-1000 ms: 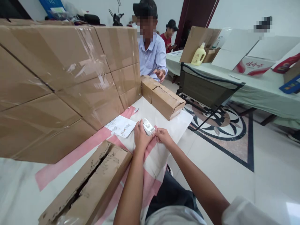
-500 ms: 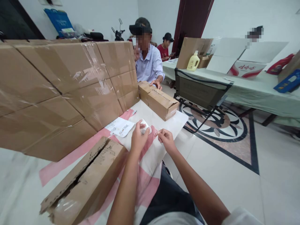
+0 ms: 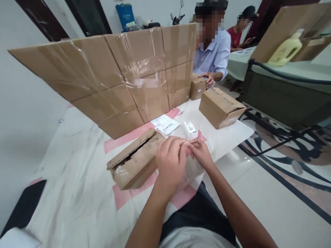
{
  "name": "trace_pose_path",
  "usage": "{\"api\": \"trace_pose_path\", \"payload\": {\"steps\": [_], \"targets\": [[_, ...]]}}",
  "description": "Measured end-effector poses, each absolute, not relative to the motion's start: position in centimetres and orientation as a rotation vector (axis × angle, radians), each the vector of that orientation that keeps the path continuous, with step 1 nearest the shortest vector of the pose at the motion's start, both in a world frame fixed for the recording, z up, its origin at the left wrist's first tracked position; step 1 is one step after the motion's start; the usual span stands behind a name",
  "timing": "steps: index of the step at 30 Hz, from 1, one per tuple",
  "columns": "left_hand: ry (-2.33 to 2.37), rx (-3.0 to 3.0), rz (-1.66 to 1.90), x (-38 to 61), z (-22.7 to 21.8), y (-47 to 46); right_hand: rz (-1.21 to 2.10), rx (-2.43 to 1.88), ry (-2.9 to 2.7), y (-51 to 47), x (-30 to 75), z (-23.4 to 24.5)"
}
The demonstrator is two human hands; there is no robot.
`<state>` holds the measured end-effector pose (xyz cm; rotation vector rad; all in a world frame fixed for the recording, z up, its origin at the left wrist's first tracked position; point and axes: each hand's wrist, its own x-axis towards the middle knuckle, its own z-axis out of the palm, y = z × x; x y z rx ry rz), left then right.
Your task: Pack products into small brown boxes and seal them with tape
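Bag (image 3: 191, 171), clear, limp: our left hand (image 3: 170, 160) and right hand (image 3: 200, 155) pinch it, grips closed. We judge it light, slippery; hold edge.

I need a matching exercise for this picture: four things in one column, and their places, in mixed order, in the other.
Things:
1 white device
2 printed sheet
3 torn cardboard box
4 yellow bottle

Places:
a on the far table
b just beyond the right hand
c beside the left hand
d at the foot of the carton wall

Pairs: 1-b, 2-d, 3-c, 4-a
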<state>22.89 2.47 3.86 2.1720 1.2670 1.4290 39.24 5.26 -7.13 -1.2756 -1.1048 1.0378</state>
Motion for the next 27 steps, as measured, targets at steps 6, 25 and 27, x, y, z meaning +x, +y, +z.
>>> {"api": "trace_pose_path", "payload": {"steps": [6, 25, 27], "targets": [[1.672, 1.886, 1.333, 13.1, 5.8, 0.7, 0.667, -0.999, -1.646, 6.8, 35.6, -3.7], [1.769, 1.878, 0.798, 6.3, 4.1, 5.2, 0.640, -0.857, -2.003, 11.6, 29.4, -2.8], [1.775, 1.921, 0.781, 6.2, 4.1, 5.4, 0.638, -0.847, -1.992, 11.6, 29.4, -2.9]]}}
